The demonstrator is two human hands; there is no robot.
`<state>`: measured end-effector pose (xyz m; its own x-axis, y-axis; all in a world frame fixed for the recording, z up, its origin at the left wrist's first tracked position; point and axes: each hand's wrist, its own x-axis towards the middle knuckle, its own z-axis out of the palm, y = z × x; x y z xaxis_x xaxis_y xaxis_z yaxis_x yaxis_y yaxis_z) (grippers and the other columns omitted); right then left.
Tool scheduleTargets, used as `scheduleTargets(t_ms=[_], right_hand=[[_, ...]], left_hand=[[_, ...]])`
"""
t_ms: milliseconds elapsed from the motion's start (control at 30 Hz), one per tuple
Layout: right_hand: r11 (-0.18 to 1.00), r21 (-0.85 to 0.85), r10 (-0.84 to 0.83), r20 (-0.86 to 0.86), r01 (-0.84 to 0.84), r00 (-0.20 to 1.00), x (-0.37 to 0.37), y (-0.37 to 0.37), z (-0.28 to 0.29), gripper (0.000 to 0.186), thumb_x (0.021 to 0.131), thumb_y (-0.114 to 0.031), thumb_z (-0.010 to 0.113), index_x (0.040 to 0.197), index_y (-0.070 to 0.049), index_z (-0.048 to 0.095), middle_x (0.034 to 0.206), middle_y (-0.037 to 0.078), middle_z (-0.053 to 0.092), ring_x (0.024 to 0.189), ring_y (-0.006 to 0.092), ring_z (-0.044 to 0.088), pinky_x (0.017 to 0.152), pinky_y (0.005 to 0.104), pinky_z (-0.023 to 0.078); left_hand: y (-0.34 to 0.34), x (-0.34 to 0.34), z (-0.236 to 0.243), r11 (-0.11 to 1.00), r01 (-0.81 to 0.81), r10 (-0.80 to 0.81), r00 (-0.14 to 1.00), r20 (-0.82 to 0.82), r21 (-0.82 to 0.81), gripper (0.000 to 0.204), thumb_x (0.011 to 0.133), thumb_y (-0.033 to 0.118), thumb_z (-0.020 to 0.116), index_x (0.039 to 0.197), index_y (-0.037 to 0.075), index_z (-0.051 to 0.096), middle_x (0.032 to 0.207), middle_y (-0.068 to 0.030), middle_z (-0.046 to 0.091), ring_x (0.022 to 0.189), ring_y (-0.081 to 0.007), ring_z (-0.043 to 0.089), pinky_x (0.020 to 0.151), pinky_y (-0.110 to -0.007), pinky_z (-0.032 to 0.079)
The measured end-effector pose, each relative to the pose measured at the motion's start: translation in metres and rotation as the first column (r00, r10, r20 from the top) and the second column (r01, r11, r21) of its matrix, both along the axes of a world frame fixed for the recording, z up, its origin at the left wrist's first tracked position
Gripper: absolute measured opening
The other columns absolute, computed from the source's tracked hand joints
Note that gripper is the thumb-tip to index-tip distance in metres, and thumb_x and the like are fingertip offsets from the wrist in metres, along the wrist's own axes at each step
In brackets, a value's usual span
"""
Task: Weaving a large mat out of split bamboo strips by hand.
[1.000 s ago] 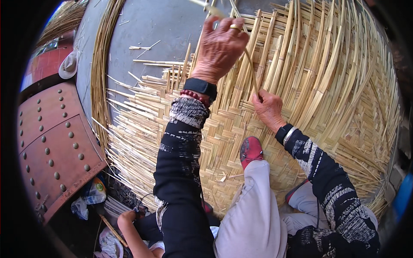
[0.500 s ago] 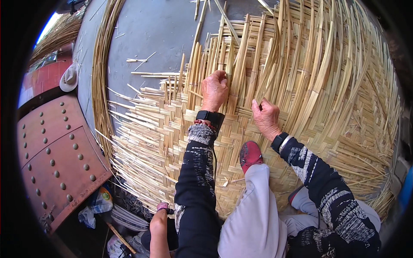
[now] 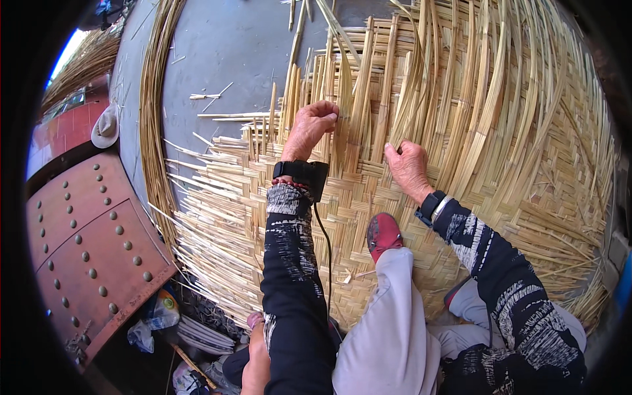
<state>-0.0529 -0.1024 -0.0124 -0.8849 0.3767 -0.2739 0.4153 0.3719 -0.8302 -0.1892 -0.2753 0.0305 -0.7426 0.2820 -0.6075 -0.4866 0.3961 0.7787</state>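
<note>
A woven mat of flat, pale reed strips [image 3: 368, 187] spreads under both hands, with long loose strips fanning out along its far side. My left hand [image 3: 309, 131] is closed in a pinch over the mat's far-left part, at the lower part of an upright reed strip [image 3: 343, 82]. Its wrist wears a black band and red beads. To the right and a little nearer, my right hand [image 3: 409, 170] has thumb and fingers pressed together at the lower end of a raised, bent strip [image 3: 411, 85]. My fingers hide both pinched ends.
My red shoe [image 3: 384, 234] rests on the mat. A long reed bundle [image 3: 155, 112] lies on the grey floor [image 3: 224, 46] at left. A studded reddish panel [image 3: 99, 237], a pale hat [image 3: 105, 126] and plastic bags [image 3: 161, 313] stand further left. Another person's arm [image 3: 257, 359] shows at the lower edge.
My left hand has shifted left and slightly away, and its fingers have turned to point right. The right hand stays nearly in place. The other person's arm has moved right.
</note>
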Motion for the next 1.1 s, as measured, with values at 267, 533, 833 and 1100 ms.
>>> scheduleTargets(t_ms=[267, 533, 833, 1100], right_hand=[[1.0, 0.001, 0.013, -0.005, -0.013, 1.0, 0.0, 0.0, -0.005, 0.032, 0.074, -0.021, 0.062, 0.056, 0.001, 0.048, 0.046, 0.016, 0.046, 0.045, 0.0313, 0.05, 0.048, 0.0421, 0.041], [0.999, -0.032, 0.011, 0.007, -0.011, 1.0, 0.0, 0.003, -0.005, 0.033, 0.074, -0.02, 0.064, 0.055, 0.001, 0.047, 0.046, 0.016, 0.045, 0.043, 0.0287, 0.05, 0.047, 0.0407, 0.041], [0.998, -0.07, 0.008, 0.033, -0.006, 0.999, -0.001, 0.003, -0.003, 0.035, 0.073, -0.021, 0.064, 0.053, 0.001, 0.047, 0.045, 0.015, 0.045, 0.042, 0.0266, 0.049, 0.046, 0.0394, 0.041], [0.996, -0.086, 0.019, 0.057, -0.014, 0.998, -0.001, 0.004, -0.005, 0.033, 0.073, -0.022, 0.064, 0.055, 0.002, 0.049, 0.046, 0.015, 0.047, 0.043, 0.0264, 0.051, 0.047, 0.0393, 0.042]], left_hand=[[0.006, 0.003, 0.014, 0.98, 0.045, -0.066, 0.992, -0.105, -0.192, 0.018, 0.079, 0.018, 0.065, 0.091, 0.004, 0.064, 0.084, -0.0038, 0.062, 0.077, -0.013, 0.058, 0.074, -0.029, 0.049], [0.003, 0.013, 0.02, 0.971, 0.146, -0.186, 0.958, -0.219, -0.188, 0.016, 0.077, 0.016, 0.067, 0.089, 0.005, 0.068, 0.117, -0.0119, 0.057, 0.109, -0.0245, 0.053, 0.094, -0.039, 0.042], [0.013, 0.009, 0.025, 0.938, 0.225, -0.244, 0.969, -0.039, -0.264, 0.021, 0.084, 0.011, 0.059, 0.103, 0.005, 0.066, 0.096, -0.0079, 0.066, 0.09, -0.0153, 0.059, 0.085, -0.028, 0.045], [0.014, 0.004, 0.022, 0.924, 0.254, -0.286, 0.955, -0.076, -0.286, 0.016, 0.082, 0.005, 0.06, 0.096, 0.004, 0.068, 0.091, -0.0068, 0.066, 0.086, -0.0135, 0.059, 0.079, -0.026, 0.047]])
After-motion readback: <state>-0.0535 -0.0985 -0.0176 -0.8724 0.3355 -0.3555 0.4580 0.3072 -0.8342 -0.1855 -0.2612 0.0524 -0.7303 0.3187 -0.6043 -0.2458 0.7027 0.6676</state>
